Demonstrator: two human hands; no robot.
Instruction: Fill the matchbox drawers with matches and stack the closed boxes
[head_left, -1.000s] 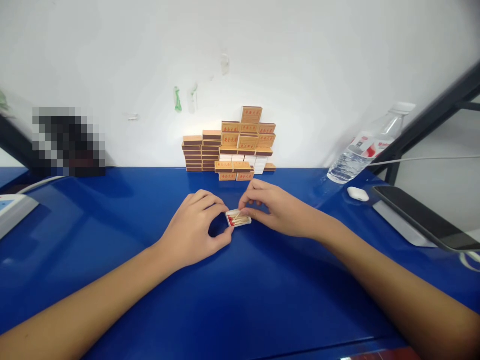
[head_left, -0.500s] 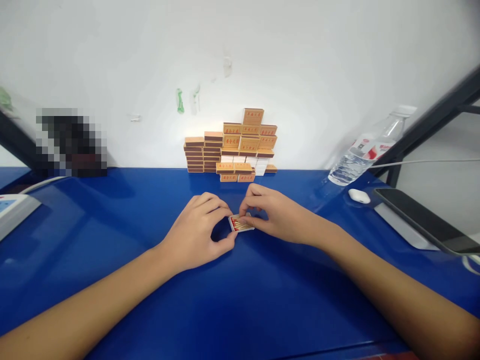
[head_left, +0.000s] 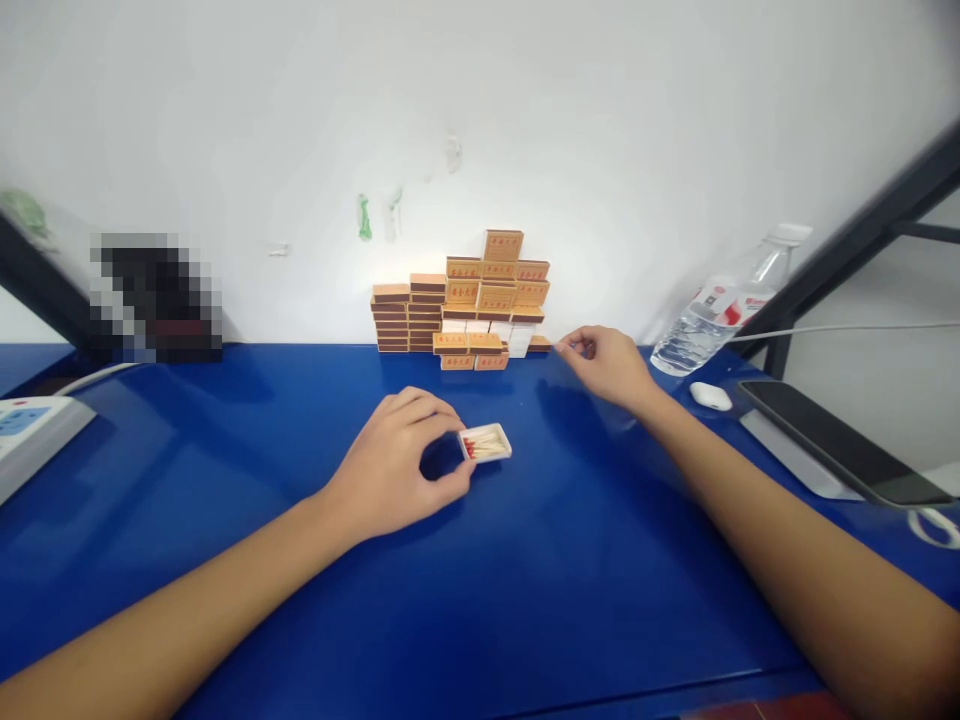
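Observation:
A small open tray of red-tipped matches (head_left: pixel 486 443) lies on the blue table (head_left: pixel 480 600). My left hand (head_left: pixel 401 460) pinches the tray's left end between thumb and fingers. My right hand (head_left: pixel 607 362) is stretched toward the back right, its fingers curled in a pinch next to a flat matchbox sleeve (head_left: pixel 540 344) at the foot of the matchbox pile (head_left: pixel 465 300) against the wall. What the fingertips hold is too small to make out.
A water bottle (head_left: pixel 720 305) leans at the back right, with a small white object (head_left: pixel 709 396) and a dark phone on a stand (head_left: pixel 840 440) beside it. A white power strip (head_left: pixel 30 430) sits at the left edge. A pixelated dark block (head_left: pixel 157 298) stands at the back left.
My right hand left the match tray and moved back and right to the pile's right foot. My left hand stayed on the tray.

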